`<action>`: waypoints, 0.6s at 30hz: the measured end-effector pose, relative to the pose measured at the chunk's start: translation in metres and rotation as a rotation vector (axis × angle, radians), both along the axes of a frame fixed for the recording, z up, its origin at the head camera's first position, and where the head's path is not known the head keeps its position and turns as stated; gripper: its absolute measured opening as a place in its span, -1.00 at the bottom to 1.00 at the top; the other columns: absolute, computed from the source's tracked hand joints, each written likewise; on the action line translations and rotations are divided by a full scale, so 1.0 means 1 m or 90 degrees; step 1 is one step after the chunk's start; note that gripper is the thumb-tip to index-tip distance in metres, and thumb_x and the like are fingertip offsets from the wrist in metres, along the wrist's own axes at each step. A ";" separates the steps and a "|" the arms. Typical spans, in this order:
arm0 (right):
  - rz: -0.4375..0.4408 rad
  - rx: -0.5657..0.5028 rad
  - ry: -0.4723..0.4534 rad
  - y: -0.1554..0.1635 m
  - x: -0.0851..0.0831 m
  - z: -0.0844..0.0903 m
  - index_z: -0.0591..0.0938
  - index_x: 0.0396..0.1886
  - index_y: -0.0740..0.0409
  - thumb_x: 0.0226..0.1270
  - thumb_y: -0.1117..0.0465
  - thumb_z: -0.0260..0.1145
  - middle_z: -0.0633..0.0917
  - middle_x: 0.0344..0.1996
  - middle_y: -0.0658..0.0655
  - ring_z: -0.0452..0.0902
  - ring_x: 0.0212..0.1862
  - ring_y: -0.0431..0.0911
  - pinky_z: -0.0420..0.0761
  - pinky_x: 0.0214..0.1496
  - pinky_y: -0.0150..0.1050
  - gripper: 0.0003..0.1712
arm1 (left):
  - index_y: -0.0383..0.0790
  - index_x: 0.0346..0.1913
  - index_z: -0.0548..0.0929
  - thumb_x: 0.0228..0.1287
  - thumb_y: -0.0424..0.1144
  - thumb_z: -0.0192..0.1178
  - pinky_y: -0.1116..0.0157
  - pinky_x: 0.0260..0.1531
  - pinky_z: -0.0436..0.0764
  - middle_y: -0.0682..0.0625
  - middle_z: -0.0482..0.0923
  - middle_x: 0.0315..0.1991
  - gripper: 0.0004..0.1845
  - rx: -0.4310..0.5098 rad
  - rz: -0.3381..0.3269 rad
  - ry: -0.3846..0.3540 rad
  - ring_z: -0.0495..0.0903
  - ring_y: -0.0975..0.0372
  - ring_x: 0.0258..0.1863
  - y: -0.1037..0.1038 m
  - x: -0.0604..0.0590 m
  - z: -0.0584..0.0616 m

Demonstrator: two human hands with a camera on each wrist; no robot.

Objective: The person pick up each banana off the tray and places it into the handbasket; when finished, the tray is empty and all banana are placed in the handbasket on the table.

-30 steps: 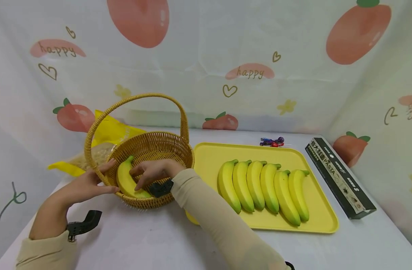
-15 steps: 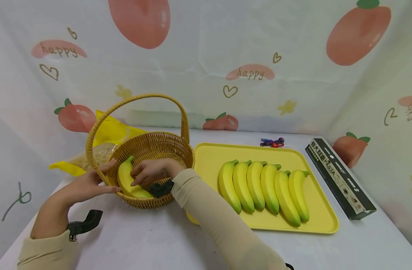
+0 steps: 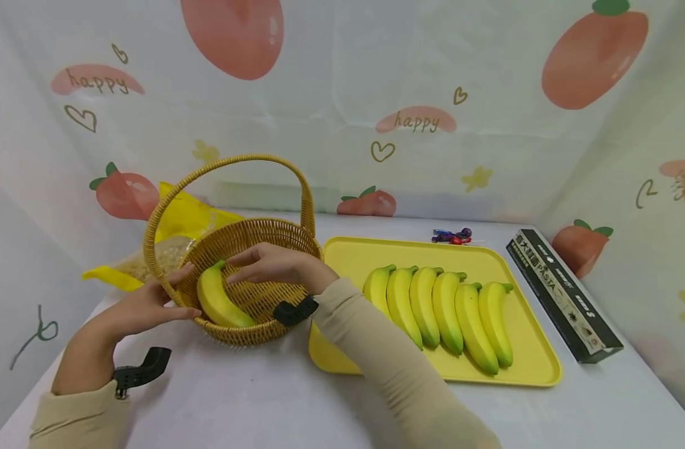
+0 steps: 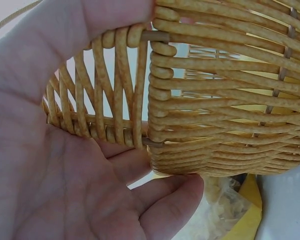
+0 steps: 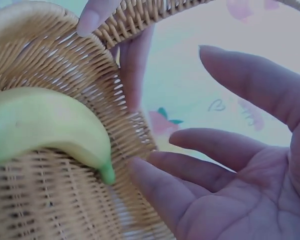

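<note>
My left hand grips the left rim of a wicker basket by the foot of its tall handle. In the left wrist view, the thumb and fingers lie on both sides of the woven wall. One yellow banana with a green stem rests inside, along the basket's left side. Over the basket, my right hand has its fingers extended and holds nothing. The right wrist view shows the spread fingers of that hand apart from the banana, near its stem end.
Right of the basket, a yellow tray carries a row of several bananas. A black pasta box lies beyond it, and wrapped lollipops behind. A yellow bag of pasta is behind the basket at left.
My right hand has let go of the banana, straightened its fingers and lifted up and to the right. The banana stays in the basket; my left hand keeps its hold on the rim.
</note>
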State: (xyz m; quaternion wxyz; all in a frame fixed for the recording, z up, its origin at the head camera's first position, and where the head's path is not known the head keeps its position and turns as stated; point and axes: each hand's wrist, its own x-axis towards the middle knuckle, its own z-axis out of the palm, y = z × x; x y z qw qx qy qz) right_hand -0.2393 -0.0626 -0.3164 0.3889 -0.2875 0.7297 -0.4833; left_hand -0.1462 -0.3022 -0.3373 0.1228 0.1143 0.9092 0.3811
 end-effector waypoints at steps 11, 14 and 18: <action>-0.014 -0.008 0.091 0.064 0.006 0.000 0.28 0.38 -0.02 0.31 0.11 0.22 0.29 0.39 -0.04 0.21 0.39 -0.13 0.32 0.36 -0.23 -0.35 | -0.42 0.43 -0.12 0.16 -0.17 0.27 -0.32 0.11 0.24 -0.47 -0.16 0.42 -0.03 -0.002 -0.001 0.002 0.06 -0.42 0.27 -0.002 0.000 -0.002; -0.017 -0.007 0.091 0.081 0.010 -0.001 0.20 0.42 -0.03 0.31 0.11 0.22 0.22 0.42 -0.02 0.16 0.42 -0.09 0.26 0.40 -0.17 -0.29 | -0.41 0.44 -0.13 0.16 -0.17 0.27 -0.31 0.11 0.24 -0.48 -0.13 0.40 -0.03 -0.003 -0.002 0.001 0.07 -0.42 0.27 -0.002 0.000 -0.003; -0.035 -0.009 0.086 0.107 0.018 -0.003 0.03 0.47 0.03 0.32 0.14 0.21 0.09 0.47 0.01 0.04 0.47 -0.07 0.18 0.45 -0.13 -0.19 | -0.41 0.43 -0.12 0.16 -0.18 0.27 -0.30 0.11 0.25 -0.50 -0.10 0.39 -0.04 -0.002 -0.007 0.011 0.08 -0.42 0.26 -0.001 -0.002 -0.003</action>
